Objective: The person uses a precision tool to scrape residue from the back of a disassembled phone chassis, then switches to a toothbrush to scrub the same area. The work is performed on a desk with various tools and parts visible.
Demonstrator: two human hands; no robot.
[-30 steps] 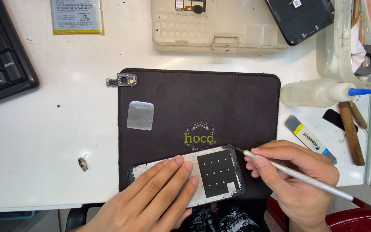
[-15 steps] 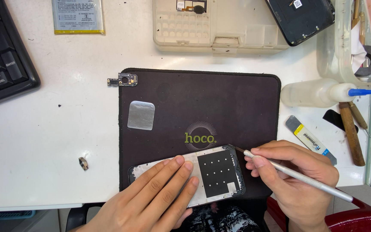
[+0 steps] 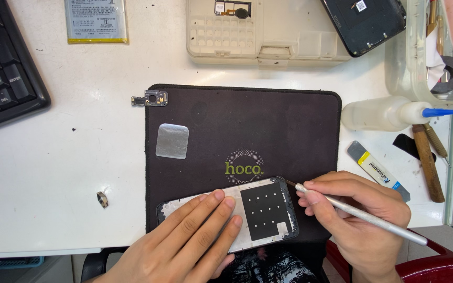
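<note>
1. The left hand (image 3: pixel 184 241) lies flat on the opened phone frame (image 3: pixel 232 217), fingers extended and close together, pressing it down. It grips nothing.
2. The right hand (image 3: pixel 363 220) has its fingers closed in a pen grip around a thin metal pick tool (image 3: pixel 360 214). The tip meets the upper right corner of the frame.
3. The phone frame rests on the lower part of the dark work mat (image 3: pixel 268 131), near the table's front edge, with a black square pad (image 3: pixel 266 211) exposed on its right half.
4. Risk: the fine tip could slip off the frame edge and scratch the pad or jab the left fingertips, which lie just beside it. Cause: too much side force, or a shift of the frame under the palm.
5. Risk: the frame lies close to the mat's front edge, so a hard push could slide it toward the person's lap.
6. Labels and packages:
   - A flat battery (image 3: pixel 96 20) with a yellow-bordered label lies at the top left, beside a black keyboard (image 3: pixel 3 68).
   - A beige compartment box (image 3: pixel 260 31) sits at the top centre.
   - A clear squeeze bottle (image 3: pixel 384 113) with a blue nozzle lies right of the mat.
   - A grey blade-shaped tool (image 3: pixel 377 170) with a yellow and blue label lies below it.
   - A square silver foil patch (image 3: pixel 172 141) rests on the mat's left side.
</note>
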